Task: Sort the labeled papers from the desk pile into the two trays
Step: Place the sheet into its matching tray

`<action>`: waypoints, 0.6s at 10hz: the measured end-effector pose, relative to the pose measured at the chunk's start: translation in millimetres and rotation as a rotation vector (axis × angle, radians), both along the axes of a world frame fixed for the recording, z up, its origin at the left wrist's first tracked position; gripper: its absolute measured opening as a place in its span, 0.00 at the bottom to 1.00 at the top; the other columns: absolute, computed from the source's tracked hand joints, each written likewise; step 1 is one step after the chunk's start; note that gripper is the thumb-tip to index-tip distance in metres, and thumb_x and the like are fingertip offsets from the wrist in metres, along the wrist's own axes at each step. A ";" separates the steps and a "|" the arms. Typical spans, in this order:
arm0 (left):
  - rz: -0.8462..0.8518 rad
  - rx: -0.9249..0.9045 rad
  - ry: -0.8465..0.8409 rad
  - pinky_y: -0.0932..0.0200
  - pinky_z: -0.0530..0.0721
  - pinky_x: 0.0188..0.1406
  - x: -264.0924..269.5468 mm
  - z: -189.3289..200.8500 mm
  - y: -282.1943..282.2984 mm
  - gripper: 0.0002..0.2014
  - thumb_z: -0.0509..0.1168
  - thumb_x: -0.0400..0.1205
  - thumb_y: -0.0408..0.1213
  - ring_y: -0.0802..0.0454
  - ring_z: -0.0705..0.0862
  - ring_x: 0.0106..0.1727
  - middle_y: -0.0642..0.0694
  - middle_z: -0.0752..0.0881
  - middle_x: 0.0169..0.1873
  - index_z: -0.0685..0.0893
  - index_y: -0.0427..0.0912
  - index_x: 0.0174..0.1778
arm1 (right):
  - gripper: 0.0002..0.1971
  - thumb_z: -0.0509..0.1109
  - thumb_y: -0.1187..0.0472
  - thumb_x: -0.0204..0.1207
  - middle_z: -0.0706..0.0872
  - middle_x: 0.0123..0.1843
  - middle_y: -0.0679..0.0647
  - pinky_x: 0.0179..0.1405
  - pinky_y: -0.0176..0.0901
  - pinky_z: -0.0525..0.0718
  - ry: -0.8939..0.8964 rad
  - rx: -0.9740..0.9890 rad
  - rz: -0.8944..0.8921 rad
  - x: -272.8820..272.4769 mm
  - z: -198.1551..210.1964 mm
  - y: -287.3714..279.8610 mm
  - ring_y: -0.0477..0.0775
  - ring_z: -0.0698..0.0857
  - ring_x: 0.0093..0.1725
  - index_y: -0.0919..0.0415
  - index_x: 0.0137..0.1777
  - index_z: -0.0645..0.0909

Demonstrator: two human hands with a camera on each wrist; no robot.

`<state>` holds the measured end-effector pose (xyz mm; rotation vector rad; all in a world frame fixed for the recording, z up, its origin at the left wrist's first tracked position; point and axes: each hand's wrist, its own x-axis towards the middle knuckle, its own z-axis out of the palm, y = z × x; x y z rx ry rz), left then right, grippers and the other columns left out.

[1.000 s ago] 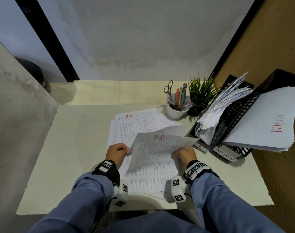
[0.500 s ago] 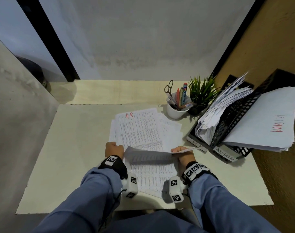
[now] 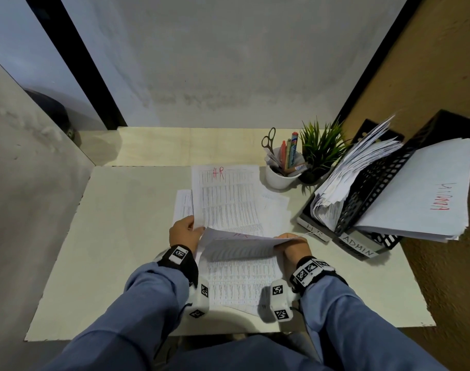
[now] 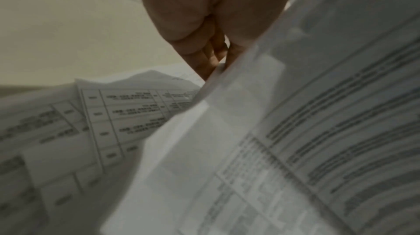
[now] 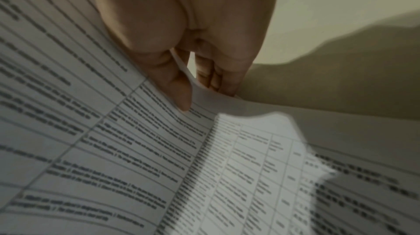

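Note:
A printed sheet (image 3: pixel 244 246) with a red mark near its top edge is held low over the desk pile (image 3: pixel 228 199). My left hand (image 3: pixel 187 230) grips its left edge and my right hand (image 3: pixel 291 241) pinches its right edge. In the right wrist view the thumb (image 5: pixel 179 93) lies on top of the sheet (image 5: pixel 113 131) with the fingers beneath. The left wrist view shows my left hand (image 4: pixel 218 59) curled at the sheet's edge (image 4: pixel 295 131). The pile's top page reads HR in red. At the right stand two black trays, HR (image 3: pixel 315 228) and ADMIN (image 3: pixel 361 243), both holding papers.
A white cup (image 3: pixel 280 176) with scissors and pens and a small green plant (image 3: pixel 320 149) stand behind the pile. The trays lean against the brown wall at the right. Bare desk surface (image 3: pixel 116 236) lies to the left.
The held sheet has come down from a raised, tilted position to nearly flat over the pile. Both hands moved lower and slightly toward me.

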<state>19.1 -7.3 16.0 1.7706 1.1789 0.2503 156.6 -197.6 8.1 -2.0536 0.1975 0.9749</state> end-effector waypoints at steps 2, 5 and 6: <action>0.054 -0.230 -0.083 0.50 0.80 0.53 -15.0 -16.3 8.0 0.25 0.52 0.67 0.13 0.44 0.81 0.49 0.44 0.86 0.43 0.88 0.43 0.23 | 0.10 0.66 0.81 0.64 0.84 0.40 0.57 0.48 0.44 0.77 -0.035 -0.112 -0.122 -0.2 -13.5 -2.7 0.56 0.81 0.50 0.66 0.36 0.82; 0.017 -0.535 -0.211 0.55 0.78 0.54 -17.9 8.1 -3.6 0.11 0.60 0.83 0.40 0.48 0.84 0.51 0.46 0.88 0.43 0.87 0.43 0.42 | 0.15 0.63 0.82 0.60 0.83 0.36 0.60 0.42 0.50 0.82 -0.038 0.298 -0.329 3.6 1.7 -0.6 0.60 0.80 0.44 0.63 0.37 0.82; -0.047 -0.747 -0.365 0.43 0.79 0.64 -23.0 29.0 -12.7 0.31 0.53 0.76 0.71 0.48 0.85 0.63 0.49 0.86 0.61 0.82 0.56 0.66 | 0.16 0.70 0.75 0.53 0.86 0.47 0.63 0.62 0.66 0.79 0.042 0.363 -0.302 -3.3 8.5 7.1 0.61 0.82 0.47 0.66 0.43 0.81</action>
